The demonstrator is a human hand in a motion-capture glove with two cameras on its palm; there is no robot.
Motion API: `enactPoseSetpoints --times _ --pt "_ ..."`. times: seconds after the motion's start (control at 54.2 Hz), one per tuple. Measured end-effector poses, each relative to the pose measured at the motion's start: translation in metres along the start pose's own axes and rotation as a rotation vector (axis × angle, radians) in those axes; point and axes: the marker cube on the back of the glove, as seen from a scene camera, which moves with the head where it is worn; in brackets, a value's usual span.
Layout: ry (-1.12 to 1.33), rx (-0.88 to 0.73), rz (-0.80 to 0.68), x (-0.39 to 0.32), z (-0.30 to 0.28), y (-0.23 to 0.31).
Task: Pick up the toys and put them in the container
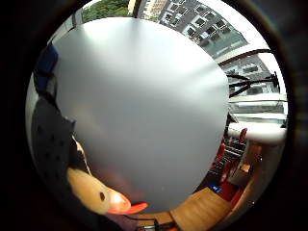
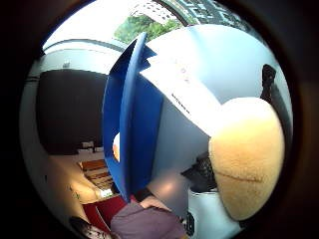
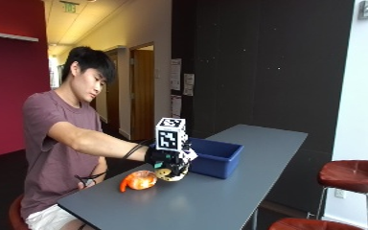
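No readable writing on the toys or container; papers on the dark wall too small to read. Person seated at left end of grey bench, right arm stretched forward and slightly down across it. Orange toy lies on the bench near the person, long axis roughly along the bench edge, thin end pointing toward the person. Just right of it, gloved right hand palm down, raised a little above the bench, fingers curled round a tan plush toy that hangs under the palm. Little finger side palm view shows the plush's tan head with a dark eye and an orange beak, beak pointing away from the palm over the bench surface; thumb side view shows its rounded tan body close against the palm. Blue container sits on the bench just right of the hand, open top up, long side running along the bench; cannot tell if the hand touches its wall. Other hand not clearly seen
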Motion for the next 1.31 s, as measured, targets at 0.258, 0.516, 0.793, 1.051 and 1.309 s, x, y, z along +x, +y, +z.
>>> enactPoseSetpoints --times 0.258,0.516,0.793,1.051,1.309 --pt "0.041 0.158 -0.049 -0.052 -0.12 0.026" --pt "0.158 0.239 -0.259 -0.135 -0.171 0.025" --pt "0.174 0.253 -0.365 -0.271 -0.14 -0.005" --pt "0.268 0.286 -0.2 -0.327 -0.09 -0.05" --pt "0.293 -0.134 -0.232 -0.322 -0.037 -0.06"
